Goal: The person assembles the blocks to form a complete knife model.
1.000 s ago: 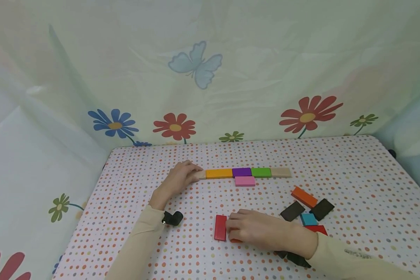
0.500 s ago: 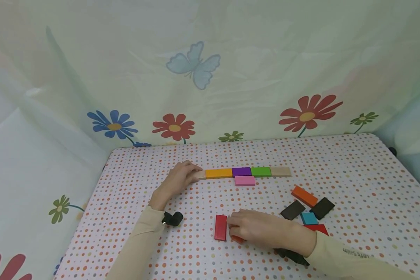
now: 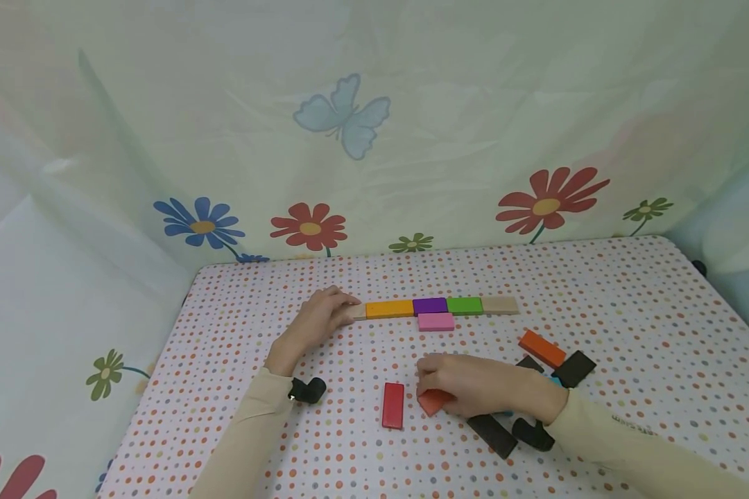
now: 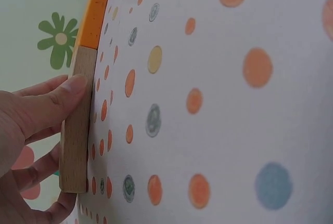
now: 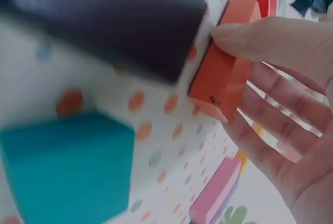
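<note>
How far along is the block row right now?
Done: a row of natural, yellow, purple, green and natural blocks, with a pink block just in front. In hand: the right hand pinches an orange block; the left hand steadies the row's end block. Left: loose red, orange, dark and teal blocks.

Row of blocks (image 3: 433, 306) at mid surface (image 3: 630, 312); one block (image 3: 436, 321) just before it; loose blocks (image 3: 552, 360) right-front.

The right hand (image 3: 474, 388) now pinches the orange-red block (image 3: 435, 401), lifts it clear of the red block (image 3: 393, 405), and uncovers a dark block (image 3: 492, 434).
</note>
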Available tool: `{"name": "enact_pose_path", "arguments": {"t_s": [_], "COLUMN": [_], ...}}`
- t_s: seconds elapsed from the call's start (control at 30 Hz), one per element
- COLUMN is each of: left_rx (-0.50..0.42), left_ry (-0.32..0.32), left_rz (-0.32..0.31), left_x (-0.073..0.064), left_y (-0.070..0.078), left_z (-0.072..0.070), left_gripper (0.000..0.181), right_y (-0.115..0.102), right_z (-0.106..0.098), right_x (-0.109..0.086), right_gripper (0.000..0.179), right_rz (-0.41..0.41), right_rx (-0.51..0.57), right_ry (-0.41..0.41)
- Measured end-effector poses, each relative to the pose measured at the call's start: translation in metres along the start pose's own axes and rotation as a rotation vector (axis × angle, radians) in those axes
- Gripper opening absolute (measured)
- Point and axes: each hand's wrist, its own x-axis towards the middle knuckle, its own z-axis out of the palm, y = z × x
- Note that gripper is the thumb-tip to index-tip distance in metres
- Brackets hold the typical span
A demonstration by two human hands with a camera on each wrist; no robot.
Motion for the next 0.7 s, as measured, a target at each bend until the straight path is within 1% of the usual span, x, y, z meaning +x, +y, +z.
{"name": "enact_pose_path", "arguments": {"t_s": [0.1,0.2,0.3,0.37,0.43,0.53,0.7], "left_rx": [-0.005,-0.004,0.000,-0.002,-0.006,-0.011,-0.016], "left_ry": [-0.003,-0.003,-0.001,-0.001,-0.002,-0.008,-0.013], "left_rz": [-0.005,-0.004,0.001,-0.002,-0.004,-0.006,0.000], "left_x": [0.000,0.000,0.000,0.000,0.000,0.001,0.002], "left_y": [0.000,0.001,0.000,0.000,-0.001,-0.001,-0.001], "left_z": [0.000,0.000,0.000,-0.001,-0.001,-0.001,-0.001], "left_gripper": [0.032,0.032,0.031,0.032,0.032,0.032,0.031], "right_y": [0.008,0.015,0.024,0.029,0.032,0.035,0.040], "right_z": [-0.006,-0.011,-0.017,-0.020,-0.023,-0.024,-0.022], "right_x": [0.005,0.014,0.026,0.036,0.043,0.052,0.063], "right_gripper": [0.028,0.030,0.032,0.033,0.033,0.033,0.033], "right_rz": [0.089,0.171,0.207,0.212,0.208,0.219,0.244], "right_rx": [0.054,0.091,0.093,0.073,0.062,0.062,0.060], "right_ry": [0.051,0.149,0.272,0.345,0.400,0.438,0.437]}}
